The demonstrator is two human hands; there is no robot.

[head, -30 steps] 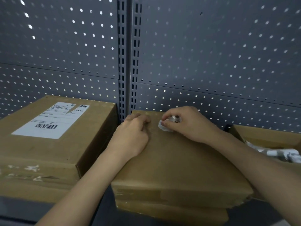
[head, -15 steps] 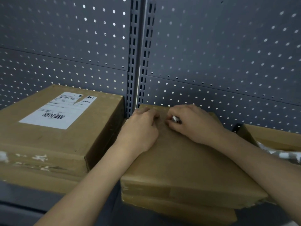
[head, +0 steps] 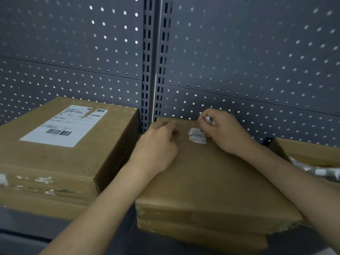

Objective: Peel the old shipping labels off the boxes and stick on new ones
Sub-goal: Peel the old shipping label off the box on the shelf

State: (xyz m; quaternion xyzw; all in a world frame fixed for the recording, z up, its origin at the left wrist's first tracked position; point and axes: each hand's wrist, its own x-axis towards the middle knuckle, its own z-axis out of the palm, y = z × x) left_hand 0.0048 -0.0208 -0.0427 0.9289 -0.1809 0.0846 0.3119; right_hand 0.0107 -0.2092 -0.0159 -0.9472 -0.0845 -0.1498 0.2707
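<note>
A flat brown box (head: 211, 181) lies in the middle of the shelf on top of another box. A small torn remnant of a white label (head: 197, 136) sticks to its top near the far edge. My right hand (head: 224, 131) rests at the remnant's right side and holds a crumpled white scrap of peeled label in its curled fingers. My left hand (head: 158, 146) lies on the box top just left of the remnant, fingers curled and pressing down. To the left stands a bigger brown box (head: 60, 162) with a whole white barcode label (head: 64, 126) on top.
A grey perforated back panel (head: 239, 52) with a slotted upright rises right behind the boxes. An open carton (head: 303, 153) with pale crumpled material inside sits at the right edge. The grey shelf front (head: 27, 236) runs along the bottom.
My right hand has lifted slightly back and right, uncovering the torn label remnant it hid half a second ago. The left hand stays pressed on the box.
</note>
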